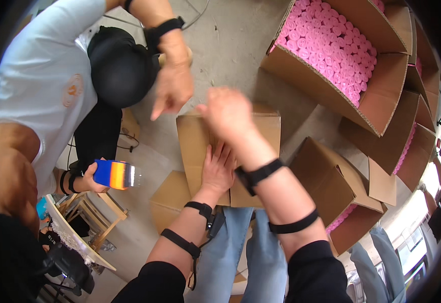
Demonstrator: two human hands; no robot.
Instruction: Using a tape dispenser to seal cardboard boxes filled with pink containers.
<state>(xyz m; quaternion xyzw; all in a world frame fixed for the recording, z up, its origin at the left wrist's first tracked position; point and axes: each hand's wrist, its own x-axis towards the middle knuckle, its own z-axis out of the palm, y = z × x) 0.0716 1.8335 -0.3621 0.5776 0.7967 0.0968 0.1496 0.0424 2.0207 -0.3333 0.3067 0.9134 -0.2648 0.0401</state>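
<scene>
My left hand [217,169] lies flat, fingers spread, palm down on the top flaps of the closed cardboard carton [229,151] in front of my knees. My right hand [228,112] is raised over the carton's far edge at 12 o'clock, loosely curled, grasping nothing that I can see; whether it touches the flap I cannot tell.

Handling, as I judge it: corrugated board, stiff at edges and corners, springy across the flaps. The surface is dry and matte, not slippery. Weight unknown with the box shut. Best purchase is probably under the bottom edges or at opposite corners, not on the flaps.

Containers:
- A second closed carton [170,198] at 8 o'clock, touching the first and sitting lower.
- An open carton [331,65] at 1 o'clock, tilted toward me, packed tight with pink rolls [326,43] end-on.
- More open cartons stacked at 3 o'clock; a sliver of pink shows in some of them.
- An open carton [339,187] at 4 o'clock, pink showing at its lower opening.

At 10 o'clock a co-worker's hand [172,86] points down near the carton's far left corner. Their other hand holds a blue-and-orange tape dispenser [113,174] at 9 o'clock.
</scene>
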